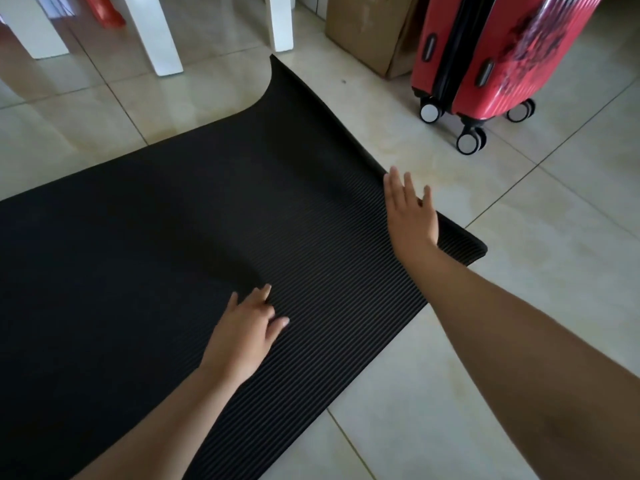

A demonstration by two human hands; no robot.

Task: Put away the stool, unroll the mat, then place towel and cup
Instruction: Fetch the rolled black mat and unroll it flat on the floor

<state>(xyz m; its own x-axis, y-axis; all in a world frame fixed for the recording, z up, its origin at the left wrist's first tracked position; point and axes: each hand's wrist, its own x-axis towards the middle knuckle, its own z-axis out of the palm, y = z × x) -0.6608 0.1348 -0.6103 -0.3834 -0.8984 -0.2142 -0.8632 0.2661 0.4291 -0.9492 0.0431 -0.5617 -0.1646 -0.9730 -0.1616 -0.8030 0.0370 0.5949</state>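
Observation:
A black ribbed mat [149, 237] lies unrolled across the tiled floor, filling the left and middle of the view. Its far end curls upward, with the far corner [277, 69] lifted off the tiles. My right hand [410, 211] lies flat, fingers spread, on the mat's end edge near the right corner. My left hand [246, 332] rests palm down on the mat closer to me, fingers loosely apart. Neither hand holds anything. No stool, towel or cup shows in this view.
A red wheeled suitcase [498, 53] stands at the top right, with a brown cardboard box [367, 29] beside it. White furniture legs [156, 36] rise at the top left, and something orange [107, 12] sits behind them. Beige tiles [519, 306] surround the mat.

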